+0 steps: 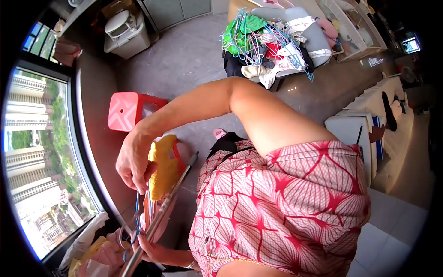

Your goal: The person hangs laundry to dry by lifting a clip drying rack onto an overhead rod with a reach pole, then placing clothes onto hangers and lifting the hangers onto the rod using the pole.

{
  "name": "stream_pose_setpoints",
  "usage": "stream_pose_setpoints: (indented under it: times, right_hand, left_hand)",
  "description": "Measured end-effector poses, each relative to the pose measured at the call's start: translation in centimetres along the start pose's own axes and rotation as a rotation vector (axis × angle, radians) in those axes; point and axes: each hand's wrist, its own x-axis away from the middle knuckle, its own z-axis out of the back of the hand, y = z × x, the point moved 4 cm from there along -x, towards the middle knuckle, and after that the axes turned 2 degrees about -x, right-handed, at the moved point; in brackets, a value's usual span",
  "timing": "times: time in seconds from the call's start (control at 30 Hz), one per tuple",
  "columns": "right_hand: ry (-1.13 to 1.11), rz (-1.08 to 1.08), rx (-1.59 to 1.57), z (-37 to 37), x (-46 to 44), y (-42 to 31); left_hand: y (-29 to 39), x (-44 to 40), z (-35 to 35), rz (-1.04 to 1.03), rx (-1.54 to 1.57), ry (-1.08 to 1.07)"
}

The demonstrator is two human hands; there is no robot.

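My right hand point(134, 161) reaches in from the upper side, fingers bent down and pinched at the upper end of a thin blue clothes hanger point(137, 207). Below it, my left hand point(150, 249) closes around the lower part of the same hanger, close to a metal drying pole point(161, 212) that partly covers it. A striped cloth point(148, 214) in pink, white and orange hangs beside the hanger. Right by my right hand is a yellow cloth point(161, 168), also near the pole.
A red stool point(124, 111) stands by the window wall. Light-coloured clothes point(99, 258) hang at the lower left. Farther back, a grey chair point(318, 37) carries piled hangers point(249, 37) and clothes. A lidded bin point(127, 39) stands at the top left, a white cabinet point(353, 129) at right.
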Motion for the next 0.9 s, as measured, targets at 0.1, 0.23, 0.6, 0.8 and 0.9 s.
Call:
stream_pose_setpoints:
  times: [0.1, 0.23, 0.6, 0.8, 0.9]
  right_hand:
    - [-0.109, 0.077, -0.043, -1.2, -5.4, 0.9]
    - [-0.181, 0.165, -0.289, -4.3, -13.6, -2.4]
    - [-0.244, -0.052, -0.483, -6.2, -16.5, -14.3]
    - [-0.399, -0.119, -0.558, -6.1, -20.3, -14.5]
    - [-0.413, -0.217, -0.573, -5.2, -23.1, -15.6]
  left_hand:
    - [0.2, 2.2, 3.5, 0.138, 0.077, 0.165]
    - [3.0, 4.1, 10.1, -0.309, -0.543, 0.186]
    - [13.7, 6.4, 18.9, 0.096, -0.165, 0.467]
    - [6.4, 8.0, 23.1, 0.168, 0.152, 0.730]
    - [5.3, 8.3, 24.5, 0.183, 0.245, 0.954]
